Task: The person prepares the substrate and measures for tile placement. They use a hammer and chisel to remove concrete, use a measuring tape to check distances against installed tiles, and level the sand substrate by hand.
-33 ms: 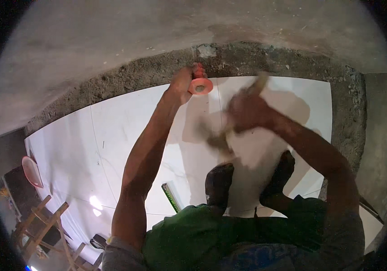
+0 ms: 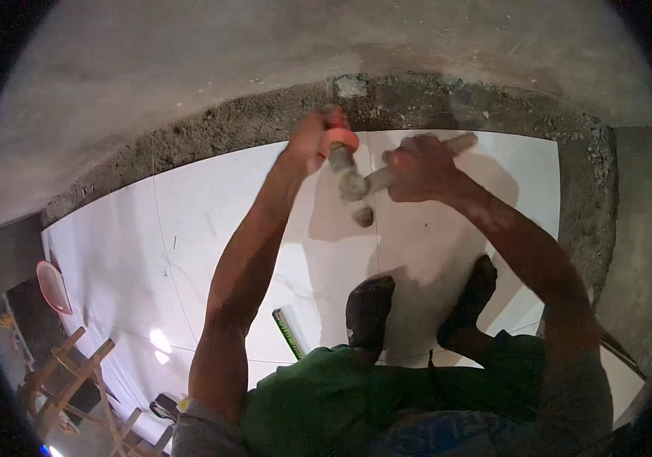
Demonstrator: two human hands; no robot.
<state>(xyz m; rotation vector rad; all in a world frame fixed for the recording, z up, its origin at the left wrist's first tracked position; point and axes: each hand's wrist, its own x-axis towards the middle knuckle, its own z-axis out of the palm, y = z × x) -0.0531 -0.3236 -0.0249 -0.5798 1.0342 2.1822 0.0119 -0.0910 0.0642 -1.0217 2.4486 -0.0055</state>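
My left hand (image 2: 307, 142) is closed round the orange-red guarded grip of a chisel (image 2: 340, 138), held at the tiles' far edge where the rough strip of bare concrete begins. The chisel's lower end is hidden from above. My right hand (image 2: 422, 169) grips the wooden handle of a hammer (image 2: 353, 186). The hammer's head is at the chisel's near end, just below the orange guard; blur hides whether they touch. Beneath both hands lie large white floor tiles (image 2: 227, 190).
A rough concrete strip (image 2: 417, 103) runs along the wall's foot. My dark-shod feet (image 2: 369, 308) stand on the tiles. A green-edged level-like bar (image 2: 288, 333) lies left of them. A pinkish basin (image 2: 54, 287) and a wooden frame (image 2: 78, 373) stand at the left.
My right hand has swung the hammer up and away from my feet, bringing its head to the chisel. My left hand stays nearly in place, with the chisel's guard tilted a little.
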